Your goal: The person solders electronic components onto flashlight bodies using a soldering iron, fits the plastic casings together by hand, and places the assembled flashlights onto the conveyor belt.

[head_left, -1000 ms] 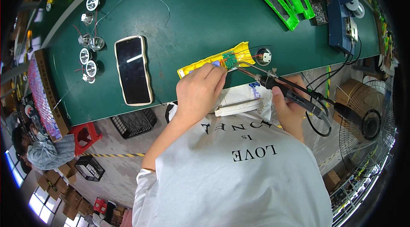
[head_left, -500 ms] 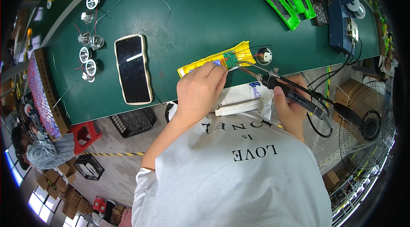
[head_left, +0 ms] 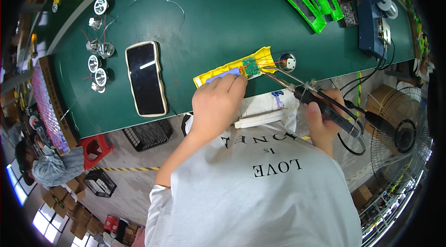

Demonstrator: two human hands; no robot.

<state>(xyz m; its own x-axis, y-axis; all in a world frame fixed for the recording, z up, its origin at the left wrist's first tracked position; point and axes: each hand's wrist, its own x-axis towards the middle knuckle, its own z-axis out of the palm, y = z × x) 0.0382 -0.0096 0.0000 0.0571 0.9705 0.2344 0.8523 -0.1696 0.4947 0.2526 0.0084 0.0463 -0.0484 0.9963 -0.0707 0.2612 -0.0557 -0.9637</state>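
A yellow plastic housing half [head_left: 227, 66] lies near the table's front edge. In it sit a blue cylindrical battery [head_left: 224, 75] and a green circuit board [head_left: 251, 66] with thin wires. My left hand [head_left: 218, 99] is closed over the housing's near side, its curled fingertips at the battery; the thumb is hidden. My right hand [head_left: 325, 121] grips a black soldering iron [head_left: 325, 109] that has a thin metal feed tube along it. The iron's tip is just right of the board, by the housing's end. Red wires run from there to a small round lamp reflector [head_left: 288, 63].
A phone [head_left: 146, 79] in a pale case lies left on the green table, beside several reflectors [head_left: 100, 77]. Green housing halves [head_left: 299, 3] are at the back right, near a blue soldering station [head_left: 370, 28] with a solder spool. A fan [head_left: 404, 135] stands at right.
The soldering iron has drawn back a little to the right, away from the board. My left fingers have shifted slightly, so more of the blue battery shows.
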